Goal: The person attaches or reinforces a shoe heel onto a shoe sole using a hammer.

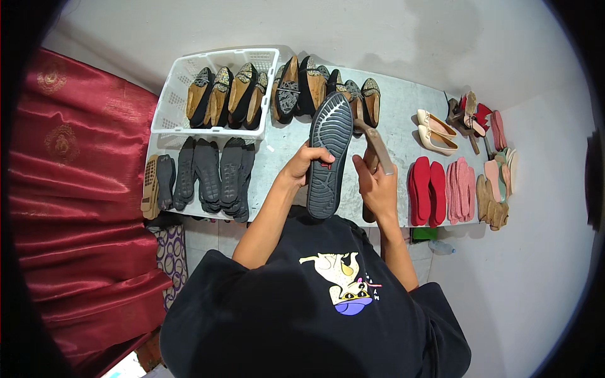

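Observation:
My left hand [301, 165] is wrapped round a black shoe [329, 129], thumb across its ridged sole, which faces up toward me. A small red mark shows on the sole beside the thumb. Just right of the shoe, my right hand [380, 194] grips a hammer [378, 151] with a curved, worn metal head raised above the fist. The hammer head appears apart from the sole. Behind the held shoe stand several black loafers [288, 91] with patterned uppers and tan insides, partly hidden by it.
A white plastic basket [208, 133] with similar loafers stands at the back left of the grey table [403, 94]. Black soles [208, 173] lie before it. To the right are cream flats [437, 142], red insoles [419, 189], pink insoles [461, 189] and assorted footwear parts. A red curtain [88, 201] hangs left.

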The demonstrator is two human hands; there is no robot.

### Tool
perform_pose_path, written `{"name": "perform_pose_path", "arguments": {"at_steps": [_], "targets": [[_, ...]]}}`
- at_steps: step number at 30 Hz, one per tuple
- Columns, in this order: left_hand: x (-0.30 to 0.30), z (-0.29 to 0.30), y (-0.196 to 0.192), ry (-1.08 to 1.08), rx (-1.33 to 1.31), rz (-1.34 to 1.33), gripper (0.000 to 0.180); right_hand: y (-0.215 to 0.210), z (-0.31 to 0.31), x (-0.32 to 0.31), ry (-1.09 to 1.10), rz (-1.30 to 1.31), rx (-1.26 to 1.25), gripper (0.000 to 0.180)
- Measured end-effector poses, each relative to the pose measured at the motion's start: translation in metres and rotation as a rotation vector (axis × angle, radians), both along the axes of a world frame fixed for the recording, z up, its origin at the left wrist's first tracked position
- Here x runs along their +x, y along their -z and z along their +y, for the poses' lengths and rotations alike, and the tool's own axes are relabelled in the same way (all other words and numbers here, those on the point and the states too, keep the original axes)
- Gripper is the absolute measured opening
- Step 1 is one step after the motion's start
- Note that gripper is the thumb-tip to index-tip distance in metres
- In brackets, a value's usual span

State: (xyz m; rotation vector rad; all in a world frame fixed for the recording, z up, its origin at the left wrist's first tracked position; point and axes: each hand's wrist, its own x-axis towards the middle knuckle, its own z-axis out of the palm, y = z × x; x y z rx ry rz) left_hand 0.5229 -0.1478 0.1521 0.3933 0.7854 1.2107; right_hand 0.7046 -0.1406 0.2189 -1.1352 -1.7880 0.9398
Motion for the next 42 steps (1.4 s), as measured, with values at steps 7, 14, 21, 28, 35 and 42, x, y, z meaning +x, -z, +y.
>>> {"name": "perform_pose_path", "arguments": {"at_steps": [7,14,21,28,35,42], "targets": [[-0.011,0.004,0.006,-0.063,0.010,-0.015,0.020,-0.006,-0.009,0.011,-0.047,0.066,-0.049,0.013],[-0.024,0.019,0.016,-0.153,-0.001,0.049,0.022,-0.050,-0.035,0.017,-0.268,-0.020,-0.068,0.017],[-0.014,0.017,0.006,-0.157,0.048,0.112,0.028,-0.060,-0.038,0.003,-0.398,-0.064,-0.128,0.015],[-0.005,0.013,0.002,-0.246,0.104,0.095,0.033,-0.054,-0.038,-0.001,-0.401,-0.152,-0.218,0.017],[-0.012,0.010,0.009,-0.237,0.125,0.062,0.036,-0.055,-0.036,0.001,-0.361,-0.157,-0.217,0.017],[-0.015,0.008,0.009,-0.192,0.136,0.047,0.052,-0.061,-0.033,-0.001,-0.353,-0.146,-0.231,0.016]]}}
